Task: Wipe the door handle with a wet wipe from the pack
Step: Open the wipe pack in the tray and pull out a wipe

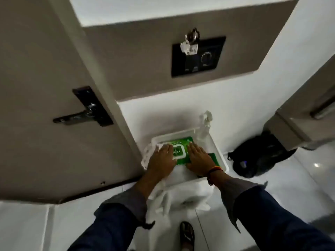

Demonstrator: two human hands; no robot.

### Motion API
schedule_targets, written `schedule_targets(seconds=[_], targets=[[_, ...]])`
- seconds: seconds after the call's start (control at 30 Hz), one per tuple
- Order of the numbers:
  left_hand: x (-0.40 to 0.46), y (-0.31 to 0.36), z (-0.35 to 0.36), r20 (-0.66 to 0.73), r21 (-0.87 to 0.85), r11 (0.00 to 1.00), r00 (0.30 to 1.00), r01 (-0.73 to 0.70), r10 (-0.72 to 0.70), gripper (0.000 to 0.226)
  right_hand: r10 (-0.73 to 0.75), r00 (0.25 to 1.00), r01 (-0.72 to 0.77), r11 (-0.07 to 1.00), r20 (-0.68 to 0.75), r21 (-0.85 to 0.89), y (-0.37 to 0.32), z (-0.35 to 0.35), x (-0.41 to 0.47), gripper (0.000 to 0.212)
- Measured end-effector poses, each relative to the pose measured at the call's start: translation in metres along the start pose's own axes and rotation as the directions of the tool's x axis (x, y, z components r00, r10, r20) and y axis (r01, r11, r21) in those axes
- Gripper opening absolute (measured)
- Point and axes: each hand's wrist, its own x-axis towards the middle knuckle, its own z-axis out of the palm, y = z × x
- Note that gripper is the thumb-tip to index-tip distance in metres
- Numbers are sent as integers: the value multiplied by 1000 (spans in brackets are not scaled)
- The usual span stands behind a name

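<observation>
A green wet wipe pack [181, 142] with a white flap on top lies in a white box [218, 151] on the floor by the wall. My left hand [161, 160] rests on the pack's left side and my right hand [199, 158] on its right side, fingers flat and pointing away from me. Something white and crumpled shows by my left fingertips; whether it is a wipe I cannot tell. The black lever door handle [76, 117] sits on its black plate on the beige door at the left, well away from both hands.
White plastic bags [181, 198] drape over the box's near edge. A black backpack [259, 154] lies on the floor to the right, under a second door [293, 120]. A black switch panel [198, 57] with keys [190, 42] hangs on the wall. My sandalled foot [186, 234] stands below.
</observation>
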Motion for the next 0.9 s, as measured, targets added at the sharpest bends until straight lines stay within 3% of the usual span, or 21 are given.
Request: schedule_targets(seconds=[0.2,0.3,0.43,0.63,0.8,0.9], targets=[[59,63,71,138,101,993,988,61,-75,63,-14,993,22,998,116,-67,68,70,14,88],[60,86,108,255,240,970,962,35,-98,54,-51,985,63,995,166,-72,83,108,11,90],[62,92,120,317,469,879,946,-92,-69,47,-85,983,89,996,165,-22,90,128,14,91],[74,101,137,322,544,810,946,-219,39,40,-98,981,107,993,168,-46,107,144,8,89],[94,91,124,366,383,876,919,-293,147,41,-85,981,97,994,177,-58,112,141,16,83],[116,77,108,275,149,982,959,-120,75,51,-62,993,78,985,102,-154,116,133,16,75]])
